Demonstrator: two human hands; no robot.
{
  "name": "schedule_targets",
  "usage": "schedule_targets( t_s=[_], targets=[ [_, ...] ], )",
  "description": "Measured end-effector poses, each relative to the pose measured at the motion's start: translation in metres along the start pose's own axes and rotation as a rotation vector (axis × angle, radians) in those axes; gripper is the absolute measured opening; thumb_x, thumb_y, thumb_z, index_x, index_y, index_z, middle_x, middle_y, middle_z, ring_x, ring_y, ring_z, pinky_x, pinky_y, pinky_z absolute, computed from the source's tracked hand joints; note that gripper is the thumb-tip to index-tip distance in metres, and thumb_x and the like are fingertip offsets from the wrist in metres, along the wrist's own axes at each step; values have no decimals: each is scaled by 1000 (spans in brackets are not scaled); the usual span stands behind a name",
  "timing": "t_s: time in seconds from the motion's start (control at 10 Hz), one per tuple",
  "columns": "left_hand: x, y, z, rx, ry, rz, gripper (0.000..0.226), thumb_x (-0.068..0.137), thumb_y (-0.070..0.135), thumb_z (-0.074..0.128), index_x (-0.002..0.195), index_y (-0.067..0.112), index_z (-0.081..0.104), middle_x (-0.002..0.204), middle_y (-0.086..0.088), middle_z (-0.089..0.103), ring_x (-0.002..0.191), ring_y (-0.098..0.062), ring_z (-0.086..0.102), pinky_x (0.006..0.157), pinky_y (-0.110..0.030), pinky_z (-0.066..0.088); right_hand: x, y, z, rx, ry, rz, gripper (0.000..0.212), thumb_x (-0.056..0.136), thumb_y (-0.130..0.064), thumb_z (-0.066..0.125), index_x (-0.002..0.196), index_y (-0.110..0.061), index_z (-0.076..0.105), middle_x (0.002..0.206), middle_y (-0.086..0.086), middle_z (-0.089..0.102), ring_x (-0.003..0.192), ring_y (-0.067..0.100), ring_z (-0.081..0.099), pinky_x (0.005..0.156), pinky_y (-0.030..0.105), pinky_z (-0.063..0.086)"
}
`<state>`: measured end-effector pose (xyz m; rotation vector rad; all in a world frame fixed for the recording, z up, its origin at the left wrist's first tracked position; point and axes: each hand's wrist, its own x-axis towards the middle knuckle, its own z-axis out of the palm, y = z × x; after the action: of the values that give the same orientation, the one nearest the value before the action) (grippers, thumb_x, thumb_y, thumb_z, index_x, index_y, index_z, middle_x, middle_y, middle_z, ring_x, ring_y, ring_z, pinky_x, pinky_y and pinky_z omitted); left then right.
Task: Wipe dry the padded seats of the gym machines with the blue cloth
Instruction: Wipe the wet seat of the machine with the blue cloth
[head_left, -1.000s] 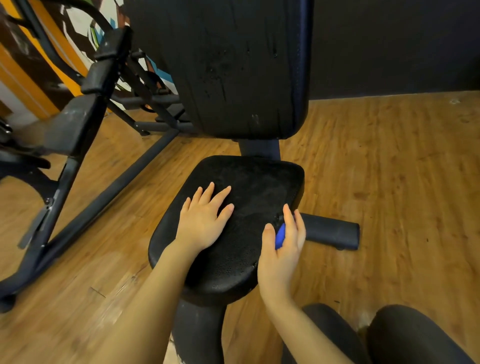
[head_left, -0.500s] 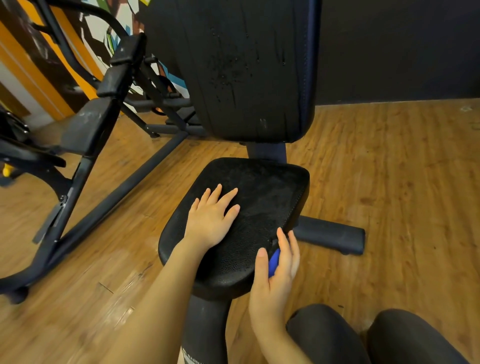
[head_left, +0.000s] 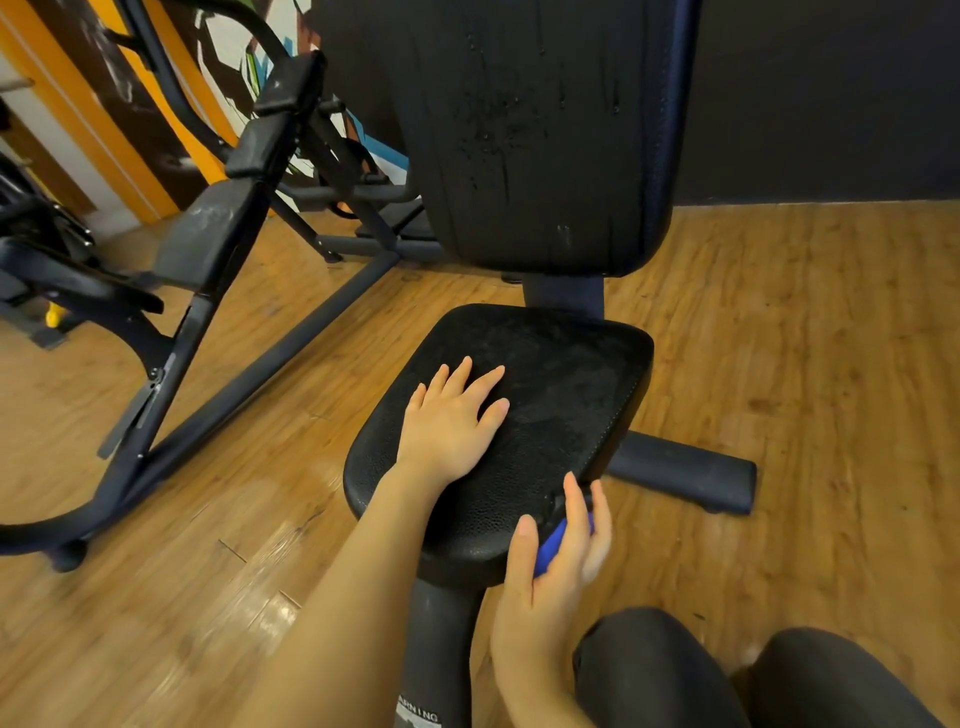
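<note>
We see the wooden floor (head_left: 779, 364) running under everything, and on it the dark gym machine whose upright backrest (head_left: 530, 130) carries streaks and droplets. Below it sits the black padded seat (head_left: 561, 384) on its post (head_left: 436, 634), with a dark foot bar (head_left: 685, 478) sticking out on the floor to the right. A second machine frame (head_left: 171, 322) stands to the left.

Our left hand (head_left: 452, 421) lies flat on the seat's left half, fingers straight and slightly spread, palm down, holding nothing. Our right hand (head_left: 556, 566) is at the seat's near right corner, fingers extended and thumb out, with the blue cloth (head_left: 548, 548) tucked between thumb and fingers; only a small sliver of blue shows, so we cannot tell how much of it touches the padding. Our dark-clad knees (head_left: 675, 670) fill the lower right.

Compared with a second ago, the right hand with the cloth has slid toward us along the seat's right edge, from beside the foot bar to the near corner. The left hand has kept its flat rest on the seat, and the view has pulled back a little.
</note>
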<state>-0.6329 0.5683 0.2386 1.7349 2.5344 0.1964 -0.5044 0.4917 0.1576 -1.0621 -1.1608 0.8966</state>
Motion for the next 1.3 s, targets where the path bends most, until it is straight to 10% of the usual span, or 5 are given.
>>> schedule_targets(
  t_s=[0.2,0.5,0.7,1.1,1.3],
  targets=[
    [1,-1,0,-5,10,4,50,102,54,26,151,45,21,164,3,10,151,-22,4,120,-44,5,-21,0,3,-49,-14,-11,55,85,-41,51,138,-33,40,150,-1,29,135,-10,23,104,36,31],
    [-1,1,-2,-9,5,-6,50,102,53,27,151,45,21,164,3,10,151,-22,4,121,-44,5,29,-8,-6,-15,9,42,55,84,-54,45,137,-41,35,146,-16,27,135,2,28,107,36,31],
    [-2,2,-3,-9,-4,-9,50,102,53,26,151,45,20,164,3,9,151,-21,2,121,-44,4,16,-10,-3,-46,-26,29,54,85,-47,45,136,-28,44,146,9,40,126,5,33,96,34,37],
    [-3,0,-2,-23,9,-6,50,102,54,27,151,45,21,164,5,9,151,-19,2,121,-42,3,58,-22,-30,-97,-258,-109,61,87,-28,70,128,-58,37,140,-42,24,133,-11,26,108,30,31],
    [-4,1,-2,-39,18,-12,50,101,54,27,151,44,23,163,5,11,151,-19,4,121,-42,4,158,-41,-19,-490,-549,-234,54,95,-25,60,146,-29,40,155,-6,29,142,13,21,107,20,20]
  ],
)
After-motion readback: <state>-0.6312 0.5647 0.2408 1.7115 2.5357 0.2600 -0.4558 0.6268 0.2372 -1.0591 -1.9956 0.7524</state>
